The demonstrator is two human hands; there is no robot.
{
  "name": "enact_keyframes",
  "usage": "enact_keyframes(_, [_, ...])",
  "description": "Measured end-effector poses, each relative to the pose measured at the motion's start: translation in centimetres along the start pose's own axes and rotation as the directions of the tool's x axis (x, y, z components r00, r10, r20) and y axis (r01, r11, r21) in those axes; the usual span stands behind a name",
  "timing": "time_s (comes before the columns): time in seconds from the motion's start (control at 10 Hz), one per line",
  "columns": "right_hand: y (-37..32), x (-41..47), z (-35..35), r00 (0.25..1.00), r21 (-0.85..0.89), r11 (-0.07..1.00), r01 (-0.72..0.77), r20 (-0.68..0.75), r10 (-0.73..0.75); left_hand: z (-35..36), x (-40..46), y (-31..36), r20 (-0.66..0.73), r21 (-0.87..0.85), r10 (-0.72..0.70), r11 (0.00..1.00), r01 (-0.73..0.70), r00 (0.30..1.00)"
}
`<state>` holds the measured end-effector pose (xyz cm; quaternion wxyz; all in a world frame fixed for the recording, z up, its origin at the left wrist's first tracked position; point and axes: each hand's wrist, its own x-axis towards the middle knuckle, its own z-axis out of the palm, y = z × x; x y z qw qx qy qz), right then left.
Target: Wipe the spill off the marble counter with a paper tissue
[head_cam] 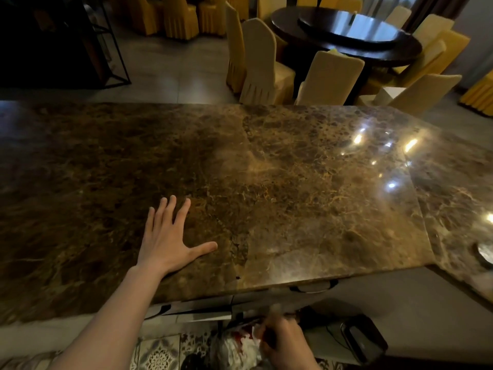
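The brown marble counter fills the middle of the view, glossy, with no spill that I can make out on it. My left hand lies flat on the counter near its front edge, fingers spread, holding nothing. My right hand is below the counter's front edge at the bottom of the view, blurred, fingers closed on a crumpled white paper tissue that carries red stains. The tissue hangs over the patterned floor tiles, partly hidden by my fingers.
A dark box-like object sits on a grey lower surface to the right of my right hand. A round metal piece shows at the counter's right edge. Beyond the counter stand cloth-covered chairs around a dark round table.
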<state>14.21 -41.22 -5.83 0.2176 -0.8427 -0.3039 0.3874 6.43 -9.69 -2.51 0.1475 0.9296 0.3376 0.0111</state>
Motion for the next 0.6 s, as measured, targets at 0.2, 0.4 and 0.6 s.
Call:
enact_keyframes(0.2, [2.5, 2.0, 2.6, 0.994, -0.140, 0.989, -0.052, -0.101, 0.038, 0.2, -0.4, 0.2, -0.019, 0.006, 0.005, 1.000, -0.005, 1.000])
enact_keyframes(0.4, [3.5, 2.5, 3.8, 0.997, -0.191, 0.979, -0.073, -0.033, 0.067, 0.0, -0.6, 0.2, 0.001, 0.024, 0.002, 1.000, -0.002, 1.000])
enact_keyframes(0.6, [2.7, 2.1, 0.1, 0.994, -0.233, 0.972, -0.033, -0.108, 0.008, -0.2, -0.7, 0.1, 0.019, 0.017, -0.010, 1.000, 0.010, 1.000])
